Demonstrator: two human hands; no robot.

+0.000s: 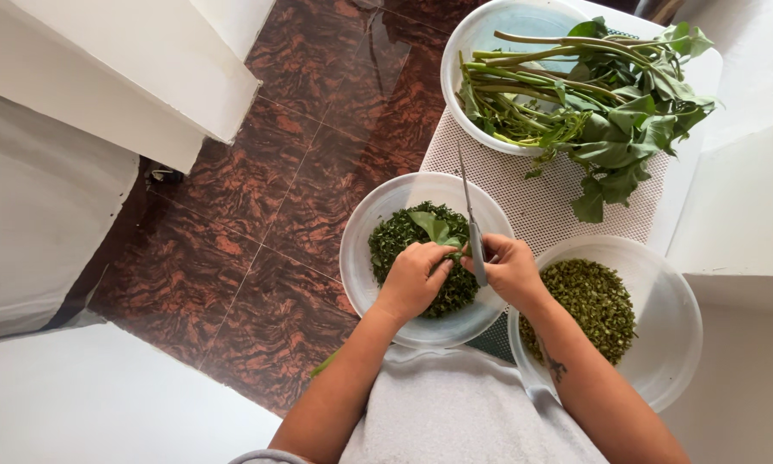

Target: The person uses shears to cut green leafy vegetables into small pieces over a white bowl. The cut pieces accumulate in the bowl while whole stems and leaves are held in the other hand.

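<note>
Left hand (414, 277) was closed, pinching a bunch of green leaves (435, 228) over the near bowl (358, 258); right hand (511, 271) gripped a knife (470, 219).

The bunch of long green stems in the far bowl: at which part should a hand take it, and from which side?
Probably grip the bunch of stems at the bare stalk ends, coming from the left side of the far bowl. There the stalks lie together and nearly parallel, while the leaves spread loosely over the right rim and would tear or slip.
</note>
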